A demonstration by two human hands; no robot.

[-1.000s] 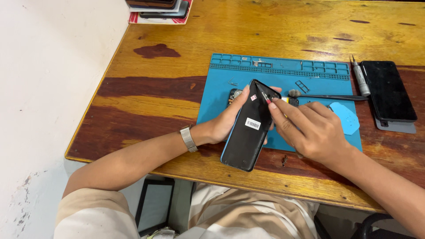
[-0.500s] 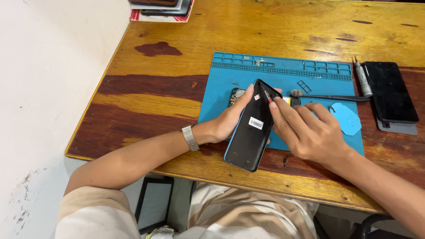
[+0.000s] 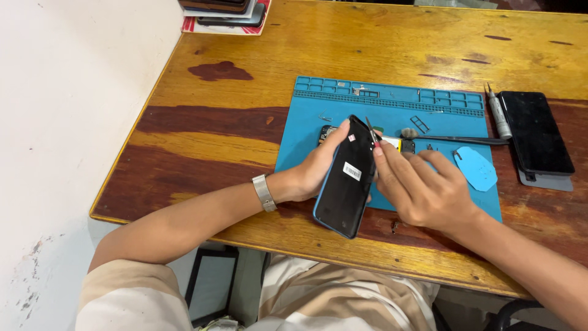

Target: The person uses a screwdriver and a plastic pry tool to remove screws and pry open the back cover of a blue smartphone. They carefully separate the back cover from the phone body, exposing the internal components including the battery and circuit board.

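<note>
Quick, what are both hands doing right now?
Left hand: closed around the black phone.
Right hand: pinching a thin tool at the phone's edge.

I count two hands: left hand (image 3: pixel 315 171), right hand (image 3: pixel 429 190). One wristwatch (image 3: pixel 264 192), on left wrist. One black phone with blue edge (image 3: pixel 344 184), held up between hands. One thin metal tool (image 3: pixel 371 130) at its top edge. One blue work mat (image 3: pixel 392 104) on one wooden table (image 3: pixel 367 43). One brush (image 3: pixel 453 138), one screwdriver (image 3: pixel 497 114), one blue pick (image 3: pixel 476 168). Right of mat, two stacked phones (image 3: pixel 536 138). Far corner, one pile of devices (image 3: pixel 223 12); number in pile unclear.
</note>
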